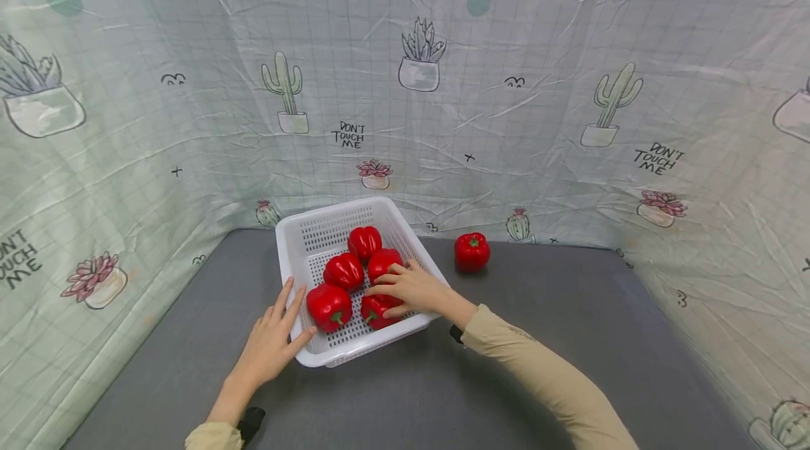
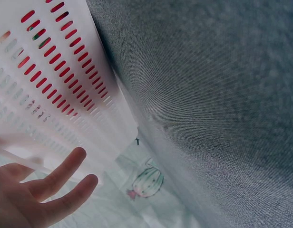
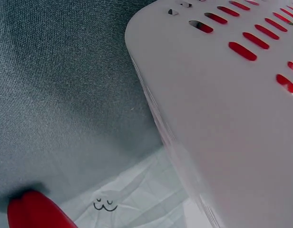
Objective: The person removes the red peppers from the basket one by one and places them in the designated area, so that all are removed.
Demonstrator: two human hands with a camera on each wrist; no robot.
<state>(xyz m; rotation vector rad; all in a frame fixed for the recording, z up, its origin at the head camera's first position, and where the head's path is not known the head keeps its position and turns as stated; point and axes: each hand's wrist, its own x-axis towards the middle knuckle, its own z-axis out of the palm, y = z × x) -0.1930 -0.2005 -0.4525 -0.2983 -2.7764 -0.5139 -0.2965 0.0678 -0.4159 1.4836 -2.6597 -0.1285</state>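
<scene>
A white plastic basket (image 1: 354,353) with slotted walls stands on the table, holding several glossy red bell peppers, one of them at the near left (image 1: 329,307). My left hand (image 1: 268,341) rests at the basket's left rim, its fingers spread and fairly straight; the left wrist view shows these fingers (image 2: 65,173) beside the slotted wall. My right hand (image 1: 414,290) reaches over the right rim, with thumb and fingers curved round the near-right bell pepper (image 1: 375,312). Its fingertips lie close to another bell pepper (image 1: 383,261) behind. The right wrist view does not show this hand.
A single red bell pepper (image 1: 472,253) sits on the dark grey table (image 1: 538,309), right of the basket near the back. Behind and at both sides hangs a pale curtain (image 1: 468,119) printed with cacti, meeting the table's edges.
</scene>
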